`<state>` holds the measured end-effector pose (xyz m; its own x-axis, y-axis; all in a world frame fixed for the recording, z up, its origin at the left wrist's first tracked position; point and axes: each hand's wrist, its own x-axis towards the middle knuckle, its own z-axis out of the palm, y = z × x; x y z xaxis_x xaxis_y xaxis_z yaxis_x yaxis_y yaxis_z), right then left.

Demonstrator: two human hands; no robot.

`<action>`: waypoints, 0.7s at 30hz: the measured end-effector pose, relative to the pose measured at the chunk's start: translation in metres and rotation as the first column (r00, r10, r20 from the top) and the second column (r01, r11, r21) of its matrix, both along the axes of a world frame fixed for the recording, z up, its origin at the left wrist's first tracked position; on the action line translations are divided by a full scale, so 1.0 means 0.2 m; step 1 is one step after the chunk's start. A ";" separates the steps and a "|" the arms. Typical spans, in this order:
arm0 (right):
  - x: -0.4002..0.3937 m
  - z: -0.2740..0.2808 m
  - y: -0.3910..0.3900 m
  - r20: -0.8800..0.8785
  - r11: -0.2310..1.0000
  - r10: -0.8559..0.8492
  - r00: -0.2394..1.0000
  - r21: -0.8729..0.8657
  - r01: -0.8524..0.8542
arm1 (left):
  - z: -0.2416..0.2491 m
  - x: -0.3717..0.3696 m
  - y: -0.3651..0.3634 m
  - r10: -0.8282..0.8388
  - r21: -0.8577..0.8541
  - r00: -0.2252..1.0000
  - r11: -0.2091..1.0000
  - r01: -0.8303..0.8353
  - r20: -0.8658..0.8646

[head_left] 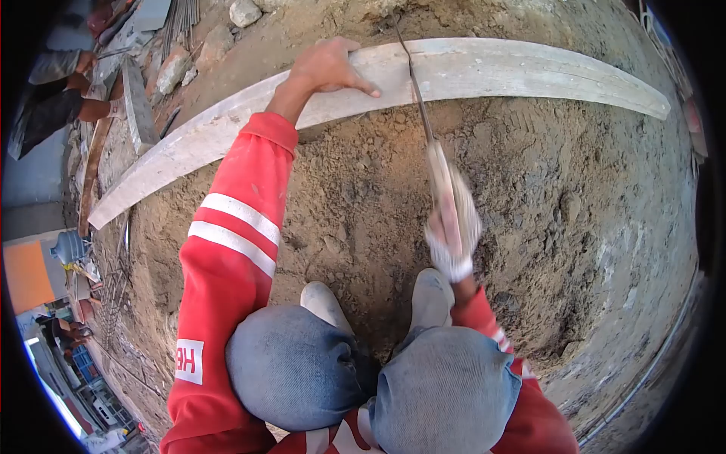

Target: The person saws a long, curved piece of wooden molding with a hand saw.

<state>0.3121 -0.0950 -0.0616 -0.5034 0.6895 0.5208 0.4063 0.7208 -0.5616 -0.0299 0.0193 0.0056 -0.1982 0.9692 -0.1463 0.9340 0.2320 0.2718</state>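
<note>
A long pale wooden plank (522, 69) lies across the dirt in front of me, its shape bowed by the lens. My left hand (327, 69) is bare and presses on the plank left of its middle, thumb spread from the fingers. In my gloved right hand (454, 227) is the handle of a handsaw (423, 113), somewhat smeared by motion. The narrow blade crosses the plank just right of my left hand. Whether a cut shows in the wood is hidden by the blade.
Loose brown soil (355, 197) surrounds my shoes (432, 299). Rocks (174, 69) and a shorter board (138, 106) lie at upper left, near another person's legs (60, 113). A blue water jug (69, 247) stands at far left, with a pipe (635, 393) along the lower right.
</note>
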 end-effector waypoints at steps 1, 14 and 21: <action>0.13 -0.06 -0.13 0.107 0.992 -0.011 0.994 -0.127 0.024 | -0.01 0.00 0.01 0.001 -0.025 1.000 1.000 -0.001 0.019; -0.26 0.00 0.30 -0.236 0.993 0.053 0.970 -0.086 -0.075 | -0.02 -0.04 0.05 -0.022 -0.027 0.998 0.999 0.023 0.058; 0.24 -0.11 -0.19 -0.019 0.947 0.050 0.999 -0.318 -0.053 | -0.08 -0.05 0.02 0.001 0.047 0.999 0.999 -0.004 0.049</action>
<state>0.3595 -0.1336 -0.0833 -0.5382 0.7935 0.2840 0.3660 0.5236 -0.7694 -0.0404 0.0243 -0.0113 -0.1942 0.9747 -0.1102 0.9187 0.2202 0.3280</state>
